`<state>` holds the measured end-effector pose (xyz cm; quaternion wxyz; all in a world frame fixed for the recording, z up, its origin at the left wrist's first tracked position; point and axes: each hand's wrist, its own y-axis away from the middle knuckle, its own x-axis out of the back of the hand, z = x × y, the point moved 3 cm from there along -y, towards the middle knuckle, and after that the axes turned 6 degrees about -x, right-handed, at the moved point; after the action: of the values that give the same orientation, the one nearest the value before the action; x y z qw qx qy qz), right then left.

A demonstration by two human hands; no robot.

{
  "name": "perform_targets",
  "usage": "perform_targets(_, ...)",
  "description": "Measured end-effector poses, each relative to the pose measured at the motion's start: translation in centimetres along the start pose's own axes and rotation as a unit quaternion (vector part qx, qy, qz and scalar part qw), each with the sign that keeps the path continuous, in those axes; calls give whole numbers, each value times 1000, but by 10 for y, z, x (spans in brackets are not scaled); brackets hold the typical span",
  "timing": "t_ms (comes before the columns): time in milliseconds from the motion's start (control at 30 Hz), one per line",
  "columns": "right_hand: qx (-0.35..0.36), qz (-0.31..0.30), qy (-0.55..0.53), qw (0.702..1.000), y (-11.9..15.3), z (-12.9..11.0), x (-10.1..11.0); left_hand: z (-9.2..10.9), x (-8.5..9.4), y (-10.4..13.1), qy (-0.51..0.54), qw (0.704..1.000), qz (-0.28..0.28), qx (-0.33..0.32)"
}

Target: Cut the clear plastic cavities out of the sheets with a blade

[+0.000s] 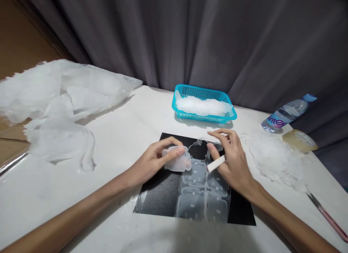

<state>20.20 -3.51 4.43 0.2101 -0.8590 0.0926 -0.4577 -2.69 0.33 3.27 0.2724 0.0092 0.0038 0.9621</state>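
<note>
Between the thumb and fingers of my left hand [153, 159] is a small translucent plastic piece [178, 165] with rounded corners and a notched edge. My right hand [233, 164] hovers just to the right, its thumb and index finger apart, while its other fingers keep a short white stick-like tool [216, 163] against the palm. The tool's tip is too small to make out. Below both hands, a sheet of joined translucent plastic pieces [193, 204] lies on a black mat [159, 196]. Thin clear film strips show at the sheet's far edge, partly behind my right fingers.
A turquoise basket [205, 118] holding whitish plastic stands at the back of the white table [114, 216]. Bags of translucent material [95, 88] lie left. On the right are a water bottle [285, 115], a tape roll [300, 140], a clear plastic heap [277, 160] and pink-handled tweezers or scissors [327, 216].
</note>
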Motion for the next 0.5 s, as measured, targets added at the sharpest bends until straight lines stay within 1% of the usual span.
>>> perform_targets(100,45,-72,-90,992,10,-18,-6,-1,-1,1,-20,1000,-11,-21)
perform_targets(167,64,-90,-131,985,15,-28,-9,-1,0,1,-33,999,-20,-36)
perform_targets(300,91,-49,-158,982,16,-35,-7,-2,-1,3,-43,997,-41,-44)
perform_targets(400,125,-9,-139,982,13,-37,0,-1,-3,4,-24,997,-51,-44)
perform_targets(500,148,7,-103,984,14,-38,4,-1,-4,4,1,997,-60,-45)
